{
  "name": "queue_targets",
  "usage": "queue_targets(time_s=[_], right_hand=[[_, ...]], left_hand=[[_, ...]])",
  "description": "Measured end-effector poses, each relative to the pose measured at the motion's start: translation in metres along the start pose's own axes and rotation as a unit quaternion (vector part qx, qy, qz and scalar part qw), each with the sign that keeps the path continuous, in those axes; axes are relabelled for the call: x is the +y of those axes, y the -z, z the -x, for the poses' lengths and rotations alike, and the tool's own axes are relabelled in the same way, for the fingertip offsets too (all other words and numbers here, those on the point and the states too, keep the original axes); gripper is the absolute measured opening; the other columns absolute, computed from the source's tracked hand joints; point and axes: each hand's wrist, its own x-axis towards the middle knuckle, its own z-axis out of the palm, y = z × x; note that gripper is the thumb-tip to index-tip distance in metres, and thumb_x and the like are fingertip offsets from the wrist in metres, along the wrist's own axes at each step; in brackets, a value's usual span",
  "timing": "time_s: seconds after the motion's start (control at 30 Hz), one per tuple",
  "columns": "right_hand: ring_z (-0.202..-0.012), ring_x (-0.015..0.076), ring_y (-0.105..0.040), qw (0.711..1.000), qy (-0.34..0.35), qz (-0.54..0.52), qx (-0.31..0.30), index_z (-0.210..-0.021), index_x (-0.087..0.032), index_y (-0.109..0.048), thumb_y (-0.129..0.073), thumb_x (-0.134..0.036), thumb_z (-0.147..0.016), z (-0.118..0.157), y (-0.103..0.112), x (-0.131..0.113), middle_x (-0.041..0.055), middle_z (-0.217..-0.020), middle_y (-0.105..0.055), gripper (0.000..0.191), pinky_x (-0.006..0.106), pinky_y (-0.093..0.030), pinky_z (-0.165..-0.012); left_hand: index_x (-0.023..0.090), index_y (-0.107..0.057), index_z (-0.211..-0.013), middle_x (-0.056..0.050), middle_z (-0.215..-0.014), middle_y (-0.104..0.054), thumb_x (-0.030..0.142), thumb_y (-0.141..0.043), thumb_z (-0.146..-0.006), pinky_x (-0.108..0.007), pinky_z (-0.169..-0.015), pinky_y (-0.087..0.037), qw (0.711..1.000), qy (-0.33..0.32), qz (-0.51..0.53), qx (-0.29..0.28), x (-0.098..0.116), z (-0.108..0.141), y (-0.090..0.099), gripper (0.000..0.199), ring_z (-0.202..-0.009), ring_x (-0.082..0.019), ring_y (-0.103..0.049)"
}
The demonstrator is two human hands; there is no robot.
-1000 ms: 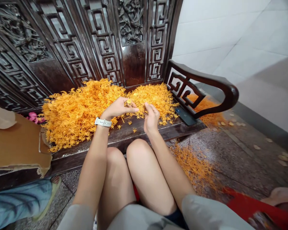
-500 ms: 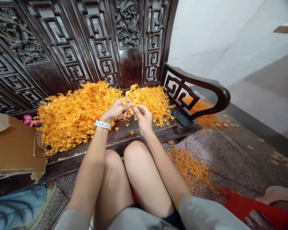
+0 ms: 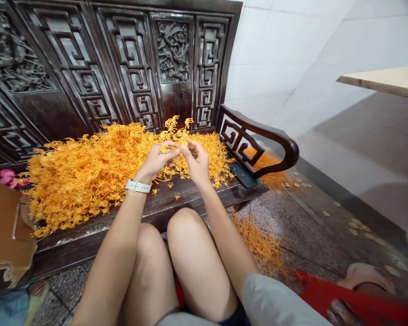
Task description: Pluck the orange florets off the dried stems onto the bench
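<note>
Both hands have come up closer together, and a thin orange sprig (image 3: 175, 129) now stands up above the big pile. The left hand (image 3: 157, 161) and the right hand (image 3: 197, 163) are near each other, fingers bent in, just over the pile on the worktop (image 3: 190, 195). Their fingertips are at the sprig, but I cannot tell if they clamp it. A white watch (image 3: 138, 186) sits on the left wrist.

The big orange pile (image 3: 88, 174) covers the left part of the worktop and reaches under the hands. A few small orange bits (image 3: 177, 196) lie on the bare wood near its front edge. A black phone (image 3: 243, 175) lies near the right end of the worktop, by the dark wooden armrest (image 3: 261, 136). More orange bits (image 3: 258, 244) lie on the floor in front of the worktop.
</note>
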Motion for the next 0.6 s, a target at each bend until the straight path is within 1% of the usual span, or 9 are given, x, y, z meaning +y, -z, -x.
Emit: queue_targets(time_s=[0.07,0.13,0.23,0.33,0.4,0.43,0.53,0.57,0.6], right_hand=[[-0.081,0.0168,-0.063,0.999,0.007,-0.035,-0.013,-0.101,-0.023,-0.067,-0.076,-0.055,-0.089,-0.005,-0.003,0.001,0.0021,-0.090,-0.066,0.036,0.032,-0.055,-0.076],[-0.073,0.0138,-0.056,0.999,0.021,-0.027,-0.006,-0.088,-0.022,-0.061,-0.077,-0.053,-0.089,-0.006,-0.005,0.003,-0.0016,-0.078,-0.059,0.035,0.029,-0.049,-0.070],[-0.064,0.0116,-0.045,0.999,0.028,0.017,0.004,-0.078,-0.022,-0.055,-0.077,-0.051,-0.090,-0.003,-0.001,0.006,-0.0045,-0.069,-0.050,0.039,0.027,-0.038,-0.062],[-0.061,0.0115,-0.041,0.998,0.010,0.045,-0.032,-0.074,-0.022,-0.053,-0.074,-0.053,-0.091,-0.001,0.008,0.010,-0.0052,-0.065,-0.047,0.041,0.028,-0.034,-0.060],[-0.062,0.0123,-0.043,0.996,0.000,0.067,-0.056,-0.076,-0.021,-0.056,-0.072,-0.053,-0.092,0.000,0.013,0.014,-0.0046,-0.066,-0.049,0.039,0.028,-0.035,-0.061],[-0.063,0.0129,-0.046,0.995,-0.002,0.076,-0.060,-0.080,-0.021,-0.059,-0.071,-0.052,-0.093,0.000,0.015,0.016,-0.0040,-0.068,-0.051,0.035,0.028,-0.036,-0.062],[-0.067,0.0145,-0.052,0.996,-0.002,0.077,-0.037,-0.102,-0.022,-0.065,-0.071,-0.047,-0.093,0.002,0.017,0.020,-0.0037,-0.074,-0.057,0.027,0.028,-0.041,-0.065],[-0.067,0.0144,-0.053,0.997,0.002,0.069,-0.025,-0.106,-0.023,-0.064,-0.072,-0.046,-0.093,0.003,0.017,0.021,-0.0040,-0.076,-0.057,0.028,0.028,-0.041,-0.065],[-0.067,0.0141,-0.052,0.998,0.008,0.061,-0.013,-0.106,-0.023,-0.063,-0.073,-0.045,-0.093,0.003,0.016,0.021,-0.0041,-0.076,-0.057,0.027,0.028,-0.041,-0.065]], left_hand=[[0.019,-0.074,-0.090,-0.005,-0.083,-0.072,0.041,-0.084,-0.075,-0.027,-0.063,-0.048,0.999,-0.033,-0.016,0.009,-0.001,-0.001,-0.003,0.029,-0.073,-0.017,-0.065],[0.018,-0.074,-0.085,-0.005,-0.085,-0.072,0.038,-0.082,-0.076,-0.027,-0.067,-0.048,0.998,-0.049,-0.033,0.025,-0.003,-0.002,-0.004,0.023,-0.078,-0.017,-0.064],[0.018,-0.075,-0.084,-0.004,-0.080,-0.070,0.036,-0.081,-0.076,-0.027,-0.063,-0.043,0.998,-0.024,-0.041,0.031,-0.008,-0.002,-0.003,0.021,-0.071,-0.015,-0.059],[0.017,-0.076,-0.085,-0.004,-0.082,-0.070,0.038,-0.085,-0.073,-0.025,-0.062,-0.042,0.999,0.018,-0.008,0.033,-0.014,-0.002,-0.003,0.026,-0.073,-0.015,-0.060],[0.017,-0.075,-0.086,-0.005,-0.087,-0.071,0.045,-0.085,-0.075,-0.024,-0.062,-0.044,0.998,0.048,0.028,0.034,-0.018,-0.002,-0.006,0.032,-0.076,-0.015,-0.062],[0.017,-0.075,-0.087,-0.005,-0.088,-0.070,0.049,-0.086,-0.075,-0.023,-0.061,-0.044,0.997,0.057,0.039,0.037,-0.019,-0.002,-0.008,0.036,-0.076,-0.014,-0.061],[0.016,-0.074,-0.086,-0.002,-0.080,-0.064,0.055,-0.090,-0.071,-0.021,-0.053,-0.039,0.996,0.051,0.036,0.063,-0.022,-0.004,-0.015,0.044,-0.065,-0.011,-0.054],[0.016,-0.073,-0.084,0.000,-0.075,-0.060,0.055,-0.091,-0.070,-0.021,-0.050,-0.036,0.996,0.047,0.034,0.067,-0.022,-0.005,-0.017,0.045,-0.061,-0.009,-0.049],[0.016,-0.072,-0.083,0.002,-0.070,-0.055,0.055,-0.092,-0.070,-0.020,-0.047,-0.032,0.996,0.048,0.039,0.064,-0.022,-0.005,-0.019,0.046,-0.056,-0.008,-0.043]])
